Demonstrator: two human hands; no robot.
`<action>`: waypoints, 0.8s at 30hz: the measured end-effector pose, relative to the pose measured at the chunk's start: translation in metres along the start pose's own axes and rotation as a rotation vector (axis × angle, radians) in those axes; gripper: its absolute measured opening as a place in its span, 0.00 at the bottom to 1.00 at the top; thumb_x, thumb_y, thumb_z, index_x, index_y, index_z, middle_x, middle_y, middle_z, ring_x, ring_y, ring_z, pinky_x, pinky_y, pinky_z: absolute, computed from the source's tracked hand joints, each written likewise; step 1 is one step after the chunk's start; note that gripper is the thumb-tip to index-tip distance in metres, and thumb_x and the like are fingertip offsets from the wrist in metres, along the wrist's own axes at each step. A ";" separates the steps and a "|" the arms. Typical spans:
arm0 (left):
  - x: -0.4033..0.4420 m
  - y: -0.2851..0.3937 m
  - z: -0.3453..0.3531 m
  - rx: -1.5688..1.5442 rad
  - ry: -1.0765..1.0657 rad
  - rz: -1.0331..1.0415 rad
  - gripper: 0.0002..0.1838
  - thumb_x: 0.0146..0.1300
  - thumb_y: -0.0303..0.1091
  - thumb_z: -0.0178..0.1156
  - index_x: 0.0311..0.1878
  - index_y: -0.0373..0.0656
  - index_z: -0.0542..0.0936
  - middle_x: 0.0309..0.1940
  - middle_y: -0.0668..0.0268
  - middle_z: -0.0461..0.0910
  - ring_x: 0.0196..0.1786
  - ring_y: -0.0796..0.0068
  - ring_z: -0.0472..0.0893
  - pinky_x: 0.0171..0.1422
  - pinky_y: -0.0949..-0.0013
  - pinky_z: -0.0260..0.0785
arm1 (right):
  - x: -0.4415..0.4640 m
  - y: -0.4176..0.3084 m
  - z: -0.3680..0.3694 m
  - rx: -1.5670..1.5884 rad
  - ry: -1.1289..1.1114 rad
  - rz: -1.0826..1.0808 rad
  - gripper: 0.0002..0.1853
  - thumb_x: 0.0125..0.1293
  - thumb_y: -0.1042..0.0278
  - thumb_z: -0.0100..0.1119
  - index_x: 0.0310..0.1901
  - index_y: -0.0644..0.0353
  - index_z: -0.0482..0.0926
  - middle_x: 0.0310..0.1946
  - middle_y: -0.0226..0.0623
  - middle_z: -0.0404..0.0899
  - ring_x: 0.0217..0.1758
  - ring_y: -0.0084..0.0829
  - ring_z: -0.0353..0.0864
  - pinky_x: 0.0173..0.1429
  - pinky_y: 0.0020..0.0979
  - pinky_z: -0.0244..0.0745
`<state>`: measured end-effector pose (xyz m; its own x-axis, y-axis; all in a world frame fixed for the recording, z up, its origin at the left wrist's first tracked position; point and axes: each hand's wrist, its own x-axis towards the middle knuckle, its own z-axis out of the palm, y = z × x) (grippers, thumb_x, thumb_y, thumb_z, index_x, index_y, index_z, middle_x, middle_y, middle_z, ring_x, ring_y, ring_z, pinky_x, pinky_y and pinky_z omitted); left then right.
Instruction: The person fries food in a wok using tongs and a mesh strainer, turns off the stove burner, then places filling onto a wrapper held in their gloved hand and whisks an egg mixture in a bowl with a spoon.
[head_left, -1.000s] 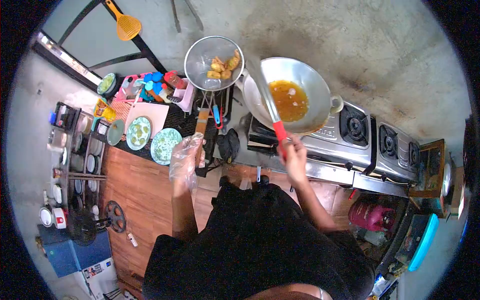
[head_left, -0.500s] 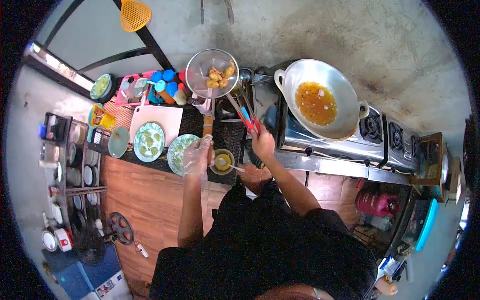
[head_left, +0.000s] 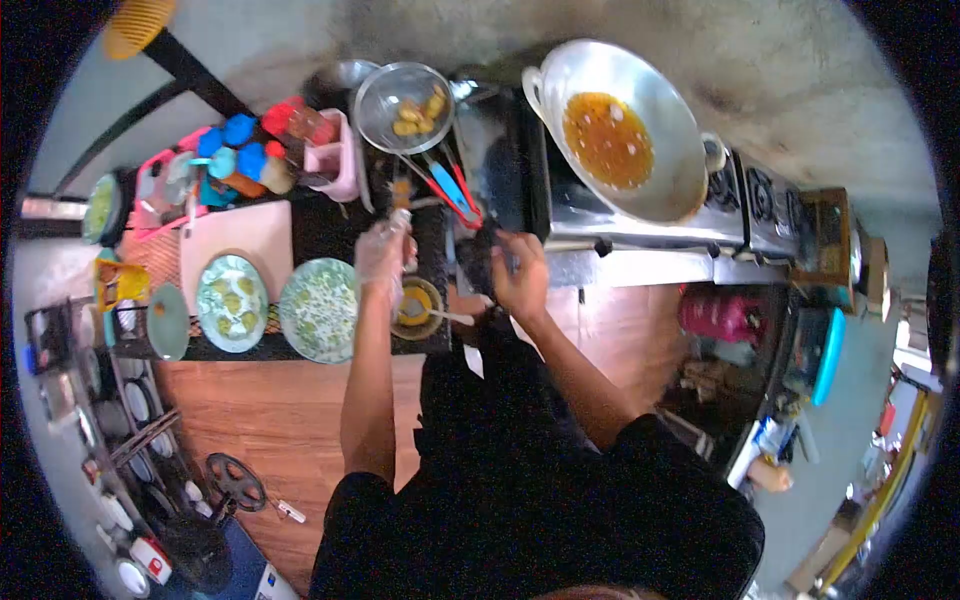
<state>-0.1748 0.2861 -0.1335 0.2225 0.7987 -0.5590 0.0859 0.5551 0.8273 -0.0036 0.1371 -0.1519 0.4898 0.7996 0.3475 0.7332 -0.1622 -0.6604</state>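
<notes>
My left hand [head_left: 382, 258], in a clear plastic glove, is closed around the handle of a wire strainer [head_left: 372, 118]. Several golden fried pieces [head_left: 418, 112] lie in the strainer's bowl. Tongs [head_left: 452, 192] with red and blue handles rest just below it, their handle ends toward me. Bare and a short way from those ends, my right hand [head_left: 522, 278] has bent fingers with a gap at the thumb and holds nothing visible. Beside my left hand stands a bowl of yellow liquid [head_left: 416, 300] with a pale spoon [head_left: 452, 317] in it.
To the right, a large wok [head_left: 672, 190] with brown oil sits on the stove [head_left: 590, 205]. Two patterned plates [head_left: 232, 345] [head_left: 320, 352], one with green-yellow pieces, stand left near a pink cutting board [head_left: 270, 222]. Bottles [head_left: 240, 170] and a pink holder [head_left: 335, 165] are behind.
My right hand has let go of the tongs and drawn back from them. My left hand keeps hold of the strainer. The whole view has shifted with my head.
</notes>
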 end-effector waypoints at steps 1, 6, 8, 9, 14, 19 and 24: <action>0.007 -0.008 -0.001 -0.083 -0.026 -0.017 0.14 0.67 0.45 0.61 0.34 0.43 0.79 0.20 0.70 0.75 0.20 0.81 0.72 0.19 0.75 0.62 | -0.017 0.009 -0.015 0.104 0.053 0.133 0.16 0.62 0.74 0.60 0.52 0.62 0.77 0.43 0.43 0.79 0.43 0.42 0.77 0.48 0.38 0.73; 0.023 -0.019 -0.002 -0.021 -0.066 -0.030 0.19 0.67 0.51 0.61 0.32 0.43 0.78 0.20 0.69 0.79 0.16 0.80 0.72 0.20 0.73 0.63 | -0.040 0.096 -0.079 -0.006 0.443 0.562 0.20 0.71 0.65 0.58 0.60 0.62 0.68 0.44 0.39 0.73 0.38 0.27 0.69 0.43 0.29 0.68; 0.016 -0.008 -0.001 -0.036 -0.084 -0.057 0.19 0.66 0.51 0.62 0.34 0.43 0.78 0.20 0.68 0.78 0.18 0.80 0.72 0.21 0.75 0.62 | -0.038 0.136 -0.096 -0.041 0.308 0.669 0.16 0.71 0.62 0.58 0.54 0.63 0.74 0.39 0.38 0.77 0.38 0.25 0.72 0.41 0.28 0.69; 0.018 -0.013 -0.002 -0.073 -0.094 -0.062 0.19 0.66 0.51 0.62 0.36 0.42 0.79 0.20 0.68 0.78 0.18 0.80 0.73 0.21 0.76 0.61 | -0.035 0.151 -0.101 -0.034 0.252 0.586 0.15 0.71 0.62 0.59 0.51 0.64 0.76 0.35 0.38 0.79 0.35 0.24 0.75 0.39 0.27 0.71; 0.020 -0.033 -0.009 -0.006 -0.053 0.127 0.16 0.68 0.45 0.57 0.46 0.41 0.82 0.21 0.69 0.82 0.23 0.80 0.79 0.28 0.72 0.70 | -0.019 0.165 -0.107 -0.080 -0.058 0.464 0.13 0.70 0.64 0.60 0.41 0.68 0.75 0.28 0.39 0.82 0.25 0.27 0.83 0.28 0.28 0.78; 0.027 -0.067 -0.018 0.187 0.100 0.409 0.22 0.66 0.52 0.56 0.35 0.38 0.82 0.30 0.50 0.83 0.36 0.48 0.82 0.45 0.55 0.73 | -0.027 0.172 -0.095 -0.108 0.142 0.610 0.13 0.69 0.67 0.60 0.41 0.67 0.69 0.28 0.47 0.83 0.19 0.35 0.83 0.19 0.30 0.75; 0.018 -0.077 -0.033 0.275 0.126 0.417 0.23 0.66 0.51 0.62 0.46 0.37 0.81 0.30 0.62 0.85 0.30 0.80 0.81 0.36 0.75 0.73 | -0.017 0.170 -0.101 -0.447 -0.008 0.477 0.14 0.65 0.65 0.65 0.43 0.63 0.71 0.27 0.41 0.83 0.17 0.32 0.82 0.23 0.32 0.76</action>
<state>-0.2091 0.2655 -0.2095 0.1748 0.9704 -0.1668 0.2705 0.1156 0.9558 0.1599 0.0374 -0.2030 0.8074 0.5848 0.0788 0.5629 -0.7233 -0.3999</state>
